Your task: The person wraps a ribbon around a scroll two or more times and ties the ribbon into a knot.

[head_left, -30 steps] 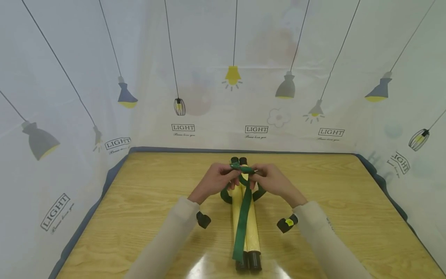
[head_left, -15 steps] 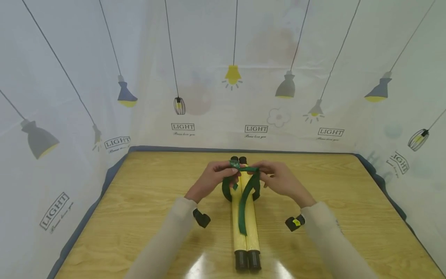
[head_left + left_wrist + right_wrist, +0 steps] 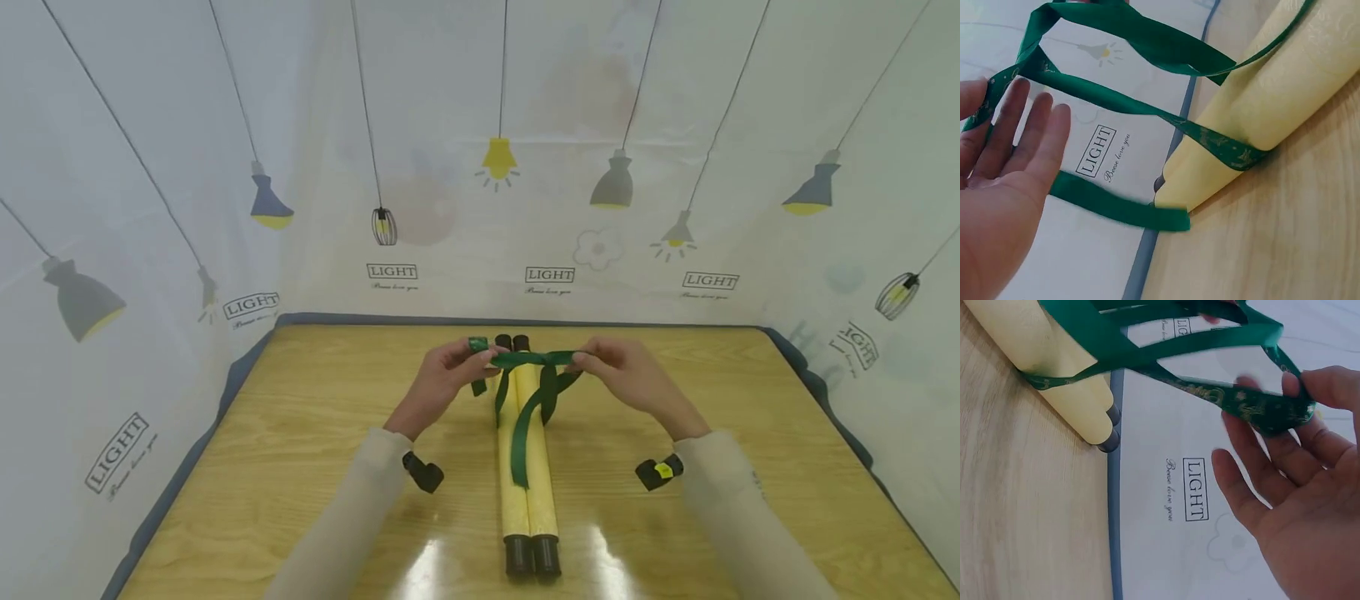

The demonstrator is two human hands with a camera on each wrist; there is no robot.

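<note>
Two pale yellow rolls (image 3: 538,500) with dark end caps (image 3: 519,557) lie side by side on the table, pointing away from me. A green ribbon (image 3: 521,450) passes round them and crosses above their far part. My left hand (image 3: 435,387) pinches the ribbon on the left between thumb and forefinger. On the right, my right hand (image 3: 641,379) pinches another part, and the ribbon is stretched between both hands. One tail trails over the rolls; another hangs below the left hand. Gold print shows on the ribbon (image 3: 1266,412) in the right wrist view.
A wood-grain table (image 3: 315,500) lies under the rolls, with a blue-grey strip (image 3: 637,325) along its far and side edges. White sheets (image 3: 450,83) printed with lamps stand behind and at both sides. Dark devices (image 3: 426,473) are strapped to both wrists.
Both hands have moved apart, left hand leftward and right hand rightward. The ribbon between them has been drawn out straighter. Its tail on the rolls has shortened toward the far end.
</note>
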